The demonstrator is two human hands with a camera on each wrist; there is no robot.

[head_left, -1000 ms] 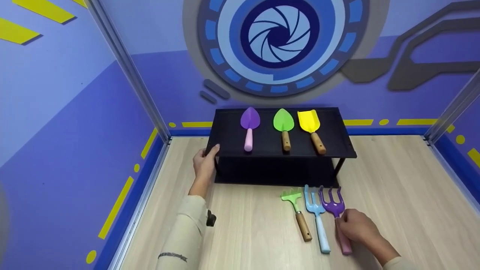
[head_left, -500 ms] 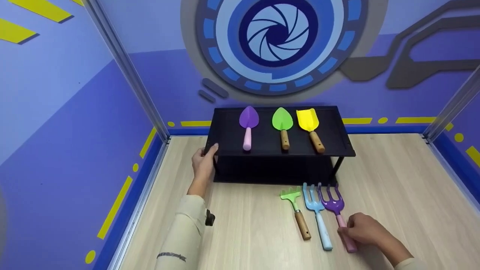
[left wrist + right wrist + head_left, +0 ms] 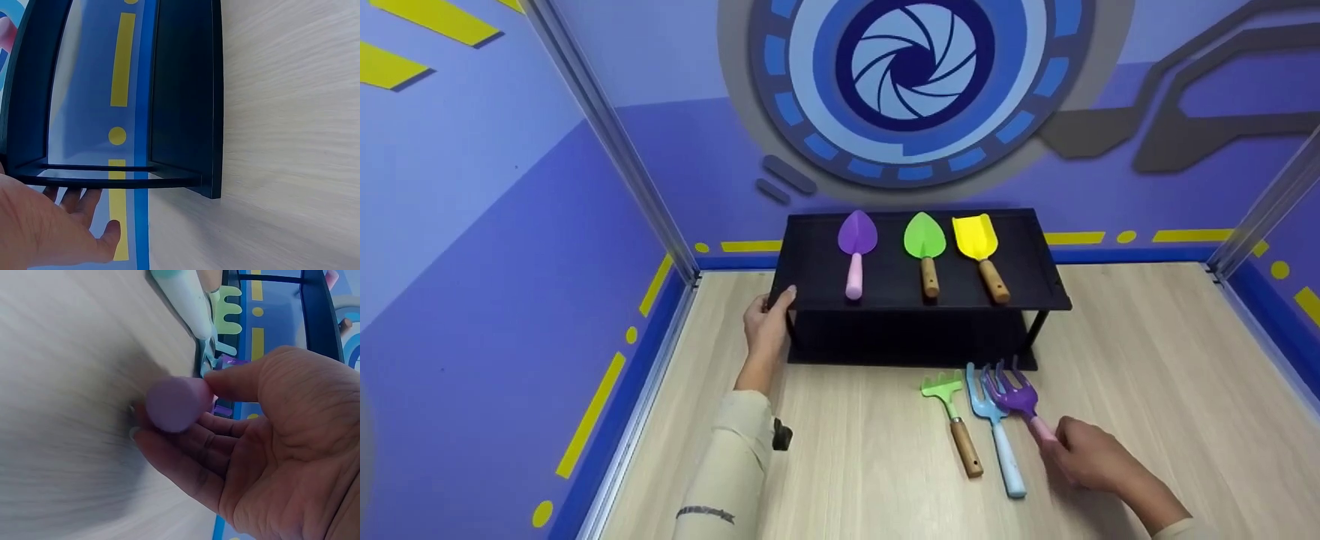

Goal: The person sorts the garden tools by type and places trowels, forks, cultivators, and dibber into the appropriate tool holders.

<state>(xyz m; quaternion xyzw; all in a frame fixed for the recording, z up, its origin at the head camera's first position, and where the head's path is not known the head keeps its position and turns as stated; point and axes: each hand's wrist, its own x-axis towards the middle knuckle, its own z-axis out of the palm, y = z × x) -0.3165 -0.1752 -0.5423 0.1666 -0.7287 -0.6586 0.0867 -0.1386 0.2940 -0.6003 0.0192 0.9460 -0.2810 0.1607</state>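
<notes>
My right hand (image 3: 1089, 454) holds the pink handle of a purple hand fork (image 3: 1018, 397) between thumb and fingers. The purple tines overlap those of a light-blue hand fork (image 3: 1006, 457) in the head view. Left of that lies a green hand rake (image 3: 964, 446) with a wooden handle. In the right wrist view, the pink handle's end (image 3: 171, 405) faces the camera close over the tabletop. My left hand (image 3: 766, 330) grips the left end of a black two-tier rack (image 3: 885, 292), thumb on its top edge; the left wrist view shows fingers (image 3: 84, 202) behind its side bar.
On the rack's top tier lie a purple trowel (image 3: 858, 234), a green trowel (image 3: 925, 236) and a yellow scoop (image 3: 976, 238). Behind the rack rises a patterned blue wall (image 3: 682, 165). Everything stands on a light wood-grain table (image 3: 847, 457).
The purple hand fork's head has swung left and over the blue fork's tines, its handle lifting in my right hand. The left hand keeps its place on the rack.
</notes>
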